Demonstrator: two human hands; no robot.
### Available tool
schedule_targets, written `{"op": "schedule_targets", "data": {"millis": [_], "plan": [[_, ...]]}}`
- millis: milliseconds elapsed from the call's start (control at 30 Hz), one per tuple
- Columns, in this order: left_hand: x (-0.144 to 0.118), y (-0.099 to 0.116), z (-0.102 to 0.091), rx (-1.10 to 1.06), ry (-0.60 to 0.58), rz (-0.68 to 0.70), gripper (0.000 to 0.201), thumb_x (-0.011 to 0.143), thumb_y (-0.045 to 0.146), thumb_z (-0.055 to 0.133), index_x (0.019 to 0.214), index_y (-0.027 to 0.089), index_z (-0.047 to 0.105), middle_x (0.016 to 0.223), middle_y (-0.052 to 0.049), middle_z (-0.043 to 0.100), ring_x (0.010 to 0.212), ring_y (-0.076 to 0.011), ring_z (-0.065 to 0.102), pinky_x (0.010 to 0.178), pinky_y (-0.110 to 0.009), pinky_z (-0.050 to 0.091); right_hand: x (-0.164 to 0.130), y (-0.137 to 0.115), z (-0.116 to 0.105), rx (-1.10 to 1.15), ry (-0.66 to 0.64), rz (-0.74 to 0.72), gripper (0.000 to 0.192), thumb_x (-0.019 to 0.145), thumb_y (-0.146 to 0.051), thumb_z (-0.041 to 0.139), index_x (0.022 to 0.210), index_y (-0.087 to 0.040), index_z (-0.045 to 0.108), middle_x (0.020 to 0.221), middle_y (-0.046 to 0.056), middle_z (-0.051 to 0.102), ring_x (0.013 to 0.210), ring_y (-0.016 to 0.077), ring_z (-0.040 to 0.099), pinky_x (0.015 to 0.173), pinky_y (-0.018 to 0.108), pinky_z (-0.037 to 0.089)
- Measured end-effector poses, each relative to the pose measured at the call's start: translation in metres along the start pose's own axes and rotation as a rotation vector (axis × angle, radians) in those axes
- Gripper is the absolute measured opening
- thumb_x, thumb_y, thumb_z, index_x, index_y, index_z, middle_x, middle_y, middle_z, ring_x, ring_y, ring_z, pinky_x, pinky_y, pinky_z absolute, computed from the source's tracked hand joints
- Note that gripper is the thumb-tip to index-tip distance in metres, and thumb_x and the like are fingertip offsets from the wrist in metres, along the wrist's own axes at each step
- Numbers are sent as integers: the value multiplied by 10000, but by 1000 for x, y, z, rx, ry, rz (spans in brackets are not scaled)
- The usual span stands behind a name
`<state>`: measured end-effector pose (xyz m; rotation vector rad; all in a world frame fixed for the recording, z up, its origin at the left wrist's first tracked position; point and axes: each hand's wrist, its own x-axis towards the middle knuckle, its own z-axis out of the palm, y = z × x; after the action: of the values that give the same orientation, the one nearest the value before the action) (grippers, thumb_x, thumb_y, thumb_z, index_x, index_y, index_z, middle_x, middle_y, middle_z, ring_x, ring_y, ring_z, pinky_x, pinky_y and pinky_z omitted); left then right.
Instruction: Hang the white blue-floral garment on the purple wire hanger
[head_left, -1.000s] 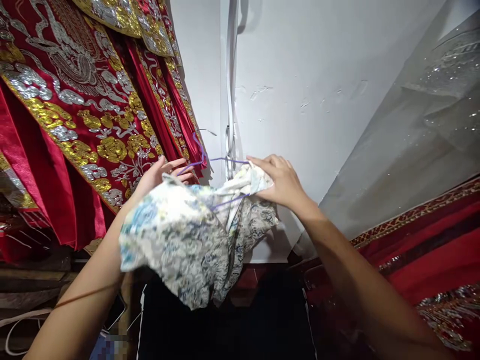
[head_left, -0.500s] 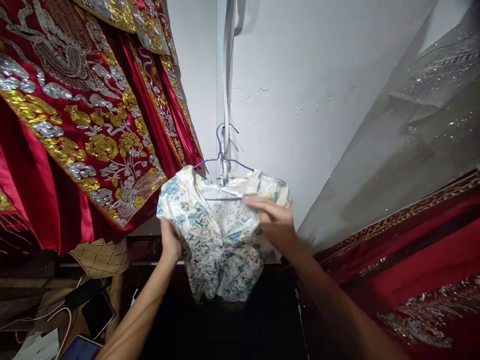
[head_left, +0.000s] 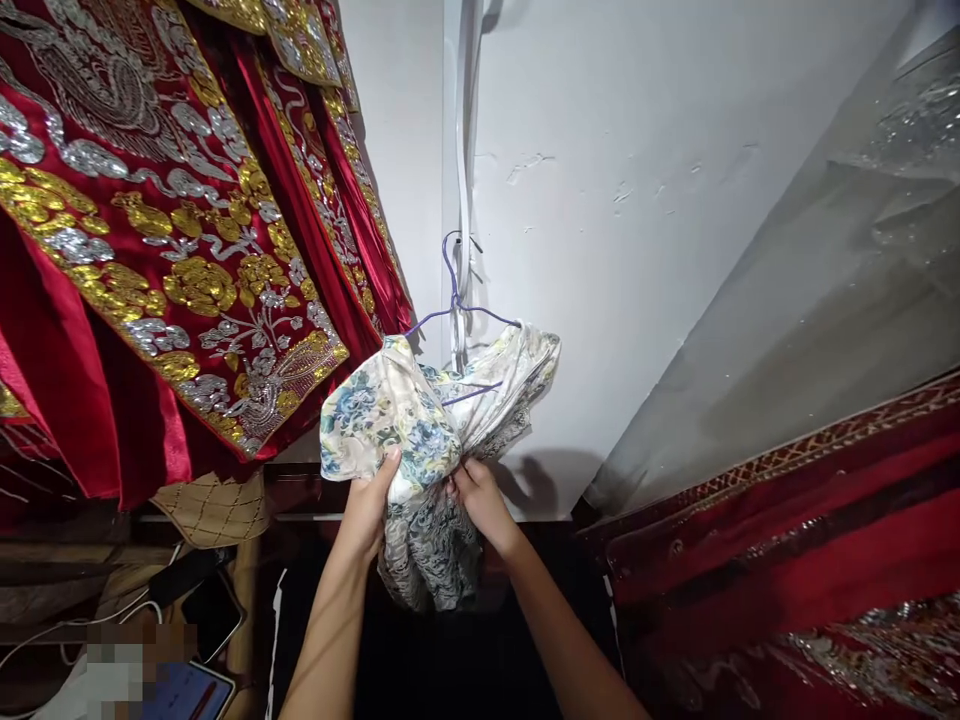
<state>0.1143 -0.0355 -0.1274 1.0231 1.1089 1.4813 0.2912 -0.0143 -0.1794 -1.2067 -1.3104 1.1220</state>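
A white floral blouse (head_left: 420, 430) with blue and yellow flowers hangs on a thin purple hanger (head_left: 455, 300) against the wall. My left hand (head_left: 369, 505) grips the cloth at the blouse's left side, thumb on the front. Its other fingers are behind the fabric. My right hand (head_left: 478, 495) pinches the cloth near the bottom of the neckline, thumb and fingers together. The blouse's right side is gathered and folded toward the middle. Below my hands its lower part bunches together.
Red garments with gold and silver embroidery (head_left: 202, 285) hang at the left. A white strap (head_left: 463, 150) runs down the wall above the hanger. Phones (head_left: 214, 615) and cables lie at lower left. Red cloth (head_left: 825, 560) and sheer plastic (head_left: 787, 290) line the right.
My right hand has dropped from the blouse's right chest to the middle front and closed on the cloth. My left hand moved inward. The blouse's right side has folded in.
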Motion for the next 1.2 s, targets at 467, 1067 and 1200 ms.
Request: {"op": "schedule_targets", "data": {"millis": [467,1067,1200], "plan": [[-44,-99,34,529,-88,356,179,942,243,521,1113,218,569,1108,-90,601,1076,-243,594,949,-393,484,-49,12,6,149,-8,120,583,808,-784,536,701,-212,514,586,-5,553,514,131,478,498,270,374],[-1,-78,11,615,-232,397,178,911,266,571,762,208,492,762,-5,534,759,-177,539,729,-291,433,49,-218,-9,249,-76,-239,248,929,-288,601,722,-152,620,553,-10,624,410,41,432,392,152,296],[21,-7,25,503,-270,552,262,876,224,665,1124,228,581,999,-41,631,944,-189,609,867,-321,478,42,-205,-12,246,-67,-247,250,913,-254,585,679,-167,581,508,-21,599,405,49,442,413,155,332]]}}
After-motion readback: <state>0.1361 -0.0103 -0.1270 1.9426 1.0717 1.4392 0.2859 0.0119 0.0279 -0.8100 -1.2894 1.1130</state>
